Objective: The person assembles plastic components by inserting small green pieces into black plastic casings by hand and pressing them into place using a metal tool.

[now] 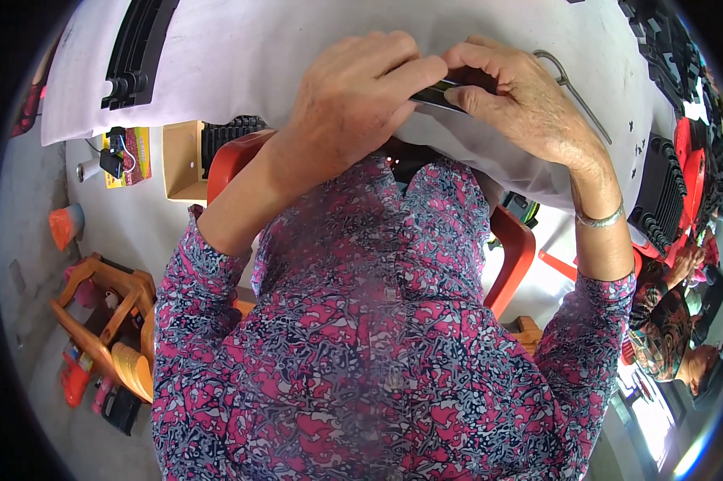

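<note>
Above the near edge of the white-covered table (241, 48), my two hands meet around a narrow dark strip (435, 98) with a shiny edge. My left hand (361, 100) is closed on its left end, with the fingers curled and the back of the hand upward. My right hand (530, 100) pinches the other end between thumb and fingers. Most of the strip is hidden by the fingers. Beside my right hand lies a thin metal tool (574, 92) with a looped handle, possibly scissors, partly covered by the hand.
Long black slotted plastic pieces (141, 52) lie at the table's far left. More black parts (670, 56) are heaped at the far right. A cardboard box (183, 160) stands below the table's left side, near a wooden chair (109, 313). Another person (670, 321) sits at the right.
</note>
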A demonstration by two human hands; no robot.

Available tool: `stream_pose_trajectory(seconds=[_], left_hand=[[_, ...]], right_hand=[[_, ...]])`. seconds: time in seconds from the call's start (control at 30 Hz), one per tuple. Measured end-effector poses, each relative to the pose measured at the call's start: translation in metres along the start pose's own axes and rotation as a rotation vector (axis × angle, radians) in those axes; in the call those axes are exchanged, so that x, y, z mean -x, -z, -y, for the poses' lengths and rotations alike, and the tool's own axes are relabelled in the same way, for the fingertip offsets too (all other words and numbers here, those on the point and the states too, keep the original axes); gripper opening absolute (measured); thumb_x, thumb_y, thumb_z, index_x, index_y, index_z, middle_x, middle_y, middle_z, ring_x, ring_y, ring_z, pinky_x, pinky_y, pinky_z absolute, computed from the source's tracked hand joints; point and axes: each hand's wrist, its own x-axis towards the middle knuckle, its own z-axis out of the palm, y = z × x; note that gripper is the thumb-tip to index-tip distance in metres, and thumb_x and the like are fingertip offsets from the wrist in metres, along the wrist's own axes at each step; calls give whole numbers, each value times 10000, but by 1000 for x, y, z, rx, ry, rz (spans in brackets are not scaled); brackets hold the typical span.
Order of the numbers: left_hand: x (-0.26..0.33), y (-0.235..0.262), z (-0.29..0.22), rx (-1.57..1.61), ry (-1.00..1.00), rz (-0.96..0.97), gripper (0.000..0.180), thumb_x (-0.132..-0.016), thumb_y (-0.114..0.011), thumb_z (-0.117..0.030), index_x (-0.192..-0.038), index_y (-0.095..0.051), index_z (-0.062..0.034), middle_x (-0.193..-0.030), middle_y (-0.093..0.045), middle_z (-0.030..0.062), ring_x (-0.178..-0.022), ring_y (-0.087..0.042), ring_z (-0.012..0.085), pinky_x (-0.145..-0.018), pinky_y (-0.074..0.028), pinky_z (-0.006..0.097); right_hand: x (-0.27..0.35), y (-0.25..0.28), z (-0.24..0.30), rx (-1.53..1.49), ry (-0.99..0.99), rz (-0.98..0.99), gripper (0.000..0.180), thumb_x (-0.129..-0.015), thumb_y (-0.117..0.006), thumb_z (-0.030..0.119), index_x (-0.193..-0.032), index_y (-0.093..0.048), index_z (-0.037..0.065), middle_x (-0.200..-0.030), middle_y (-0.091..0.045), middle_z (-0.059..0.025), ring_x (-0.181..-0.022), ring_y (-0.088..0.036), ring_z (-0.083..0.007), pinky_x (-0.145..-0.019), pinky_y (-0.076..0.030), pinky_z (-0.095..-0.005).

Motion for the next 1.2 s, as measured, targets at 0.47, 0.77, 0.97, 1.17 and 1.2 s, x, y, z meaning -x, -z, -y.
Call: stream_pose_trajectory(seconds=[0.47, 0.77, 0.97, 1.17, 1.2], left_hand=[[-1, 2, 3, 37, -12, -1, 330, -676, -837, -88, -949, -653, -78, -914, -666, 55, -842, -650, 292, -720, -518, 376], [-2, 3, 2, 37, 4, 23, 308, -669, -838, -97, -926, -670, -81, -923, -675, 42, -848, -650, 273, -729, -523, 367], [-5, 8, -1, 28, 37, 74, 295, -678, -831, -76, -931, -681, -67, -945, -690, 55, -871, -662, 277, -756, -534, 368], [-7, -2, 7, 84, 34, 55, 219, -735, -773, 0, -935, -684, -18, -933, -674, 86, -848, -673, 278, -850, -546, 451], [1, -24, 29, 71, -198, -196, 232, -738, -773, -3, -952, -687, -27, -948, -680, 83, -871, -678, 273, -881, -544, 449]], right_hand=[[-6, -2, 8, 6, -79, 30, 169, -882, -596, 58, -1027, -619, -25, -776, -529, -13, -713, -476, -102, -633, -415, -302], [-8, -1, 17, 157, -104, 53, 132, -900, -629, 47, -1017, -633, -15, -756, -570, -60, -688, -488, -106, -619, -420, -308], [-20, 12, 28, -59, -141, 129, 175, -956, -592, 144, -1069, -554, 16, -759, -622, -103, -719, -598, -192, -668, -482, -349], [-29, 16, 23, -112, -194, 251, 197, -922, -605, 150, -1060, -583, 11, -781, -633, -109, -715, -578, -188, -678, -470, -341], [-31, 16, 25, -63, -188, 255, 205, -911, -608, 149, -1062, -586, 13, -780, -634, -106, -717, -579, -188, -680, -470, -342]])
